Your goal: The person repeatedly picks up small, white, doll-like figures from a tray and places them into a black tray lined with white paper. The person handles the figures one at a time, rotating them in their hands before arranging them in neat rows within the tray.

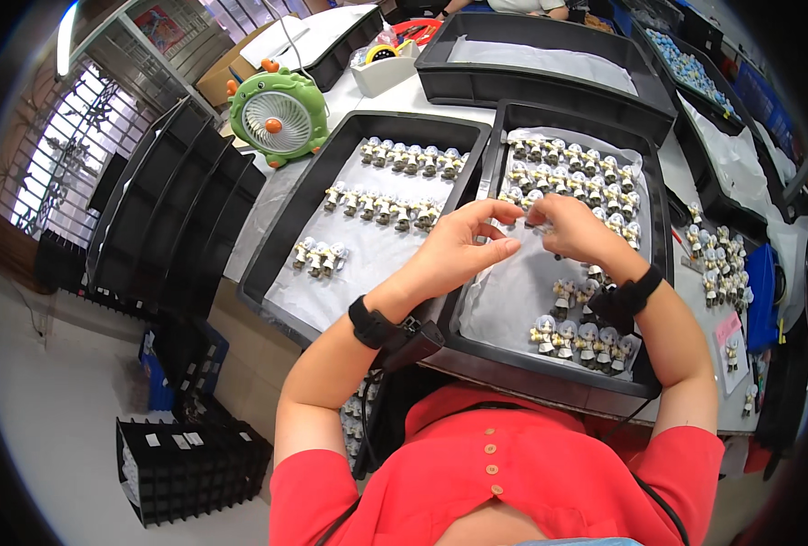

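My right hand (575, 227) is over the right-hand black tray (504, 359), its fingertips pinched together. Whatever it holds is too small and covered to make out. Close on its left, my left hand (466, 244) curves with thumb and forefinger apart, and no object shows between them. Just beyond the fingertips, small figurines (550, 176) with pale hair and white-and-gold clothes stand in rows on white paper. Another group of figurines (588, 346) stands at the tray's near end, partly behind my right wrist. Black straps with small devices are on both wrists.
A second black tray (267, 259) with spaced rows of figurines adjoins on the left. Behind it stand a green fan (278, 118) and a tape dispenser (384, 71). A paper-lined tray (540, 86) lies at the back. More figurines (721, 264) and a blue bin (762, 296) are at right.
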Demonstrator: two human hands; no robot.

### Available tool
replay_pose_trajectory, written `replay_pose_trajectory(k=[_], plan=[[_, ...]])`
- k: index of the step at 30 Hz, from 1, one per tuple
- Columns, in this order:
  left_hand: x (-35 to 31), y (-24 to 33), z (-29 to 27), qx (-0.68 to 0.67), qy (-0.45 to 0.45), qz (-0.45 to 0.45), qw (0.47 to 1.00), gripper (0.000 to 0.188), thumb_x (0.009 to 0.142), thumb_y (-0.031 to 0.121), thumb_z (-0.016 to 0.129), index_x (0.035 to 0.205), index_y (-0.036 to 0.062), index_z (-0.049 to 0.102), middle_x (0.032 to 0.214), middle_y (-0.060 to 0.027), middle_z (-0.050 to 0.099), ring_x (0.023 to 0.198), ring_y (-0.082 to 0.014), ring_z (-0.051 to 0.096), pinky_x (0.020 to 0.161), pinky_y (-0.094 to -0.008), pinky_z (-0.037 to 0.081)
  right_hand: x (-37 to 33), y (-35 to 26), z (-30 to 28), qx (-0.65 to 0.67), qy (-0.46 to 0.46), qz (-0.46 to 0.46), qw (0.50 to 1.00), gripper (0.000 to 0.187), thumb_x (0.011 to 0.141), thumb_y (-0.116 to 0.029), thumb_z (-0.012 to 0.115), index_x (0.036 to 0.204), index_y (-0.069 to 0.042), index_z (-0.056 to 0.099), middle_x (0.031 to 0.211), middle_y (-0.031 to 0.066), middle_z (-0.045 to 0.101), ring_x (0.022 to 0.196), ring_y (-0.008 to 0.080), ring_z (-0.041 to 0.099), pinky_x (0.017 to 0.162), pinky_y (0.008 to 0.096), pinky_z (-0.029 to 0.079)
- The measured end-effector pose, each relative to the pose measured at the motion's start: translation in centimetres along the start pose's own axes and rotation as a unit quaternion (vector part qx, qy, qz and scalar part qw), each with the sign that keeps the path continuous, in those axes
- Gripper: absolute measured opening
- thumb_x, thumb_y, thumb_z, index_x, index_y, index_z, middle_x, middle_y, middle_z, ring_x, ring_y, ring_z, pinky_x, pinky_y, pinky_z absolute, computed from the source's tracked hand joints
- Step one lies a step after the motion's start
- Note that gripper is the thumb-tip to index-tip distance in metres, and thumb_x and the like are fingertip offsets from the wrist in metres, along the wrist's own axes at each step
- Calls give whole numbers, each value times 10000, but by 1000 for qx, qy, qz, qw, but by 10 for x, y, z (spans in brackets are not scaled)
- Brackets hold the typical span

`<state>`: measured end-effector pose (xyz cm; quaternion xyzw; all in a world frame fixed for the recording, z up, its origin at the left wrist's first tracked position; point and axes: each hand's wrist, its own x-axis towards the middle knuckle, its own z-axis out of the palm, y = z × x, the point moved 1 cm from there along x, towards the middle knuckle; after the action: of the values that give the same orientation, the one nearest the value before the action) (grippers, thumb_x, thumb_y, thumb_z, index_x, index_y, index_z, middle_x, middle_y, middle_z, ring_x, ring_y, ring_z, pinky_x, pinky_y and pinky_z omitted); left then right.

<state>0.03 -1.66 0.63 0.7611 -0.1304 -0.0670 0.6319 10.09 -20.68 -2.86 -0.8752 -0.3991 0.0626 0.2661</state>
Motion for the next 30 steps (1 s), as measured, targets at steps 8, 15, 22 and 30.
replay_pose_trajectory(k=[8,15,22,30], plan=[[-4,-14,1,-223,19,-94,970,588,911,152,580,1404,57,272,1128,-88,581,1027,-166,588,899,-327,493,-4,-48,-6,333,81,-111,933,395,774,-22,649,1159,-76,575,1114,67,545,998,178,555,824,292,515],[-4,-20,-1,-207,64,-60,974,449,921,167,573,1322,48,410,1055,-42,584,944,-112,583,790,-265,504,-6,-55,-11,326,72,-139,932,444,743,-48,706,1168,-95,587,1168,85,514,1006,190,551,850,318,508],[-5,-20,-8,-280,57,-63,956,439,946,209,533,1338,60,405,1059,-17,578,919,-88,582,781,-258,495,-9,-58,-10,274,68,-166,945,850,634,-59,782,1377,-125,372,1234,113,479,1085,242,504,904,355,465],[-7,-16,-7,-311,47,-49,948,420,970,236,476,1351,83,389,1140,-50,575,1023,-121,579,822,-281,484,-7,-61,-5,243,120,-180,946,878,617,-26,776,1381,-99,349,1242,107,508,1114,257,518,954,364,421]])
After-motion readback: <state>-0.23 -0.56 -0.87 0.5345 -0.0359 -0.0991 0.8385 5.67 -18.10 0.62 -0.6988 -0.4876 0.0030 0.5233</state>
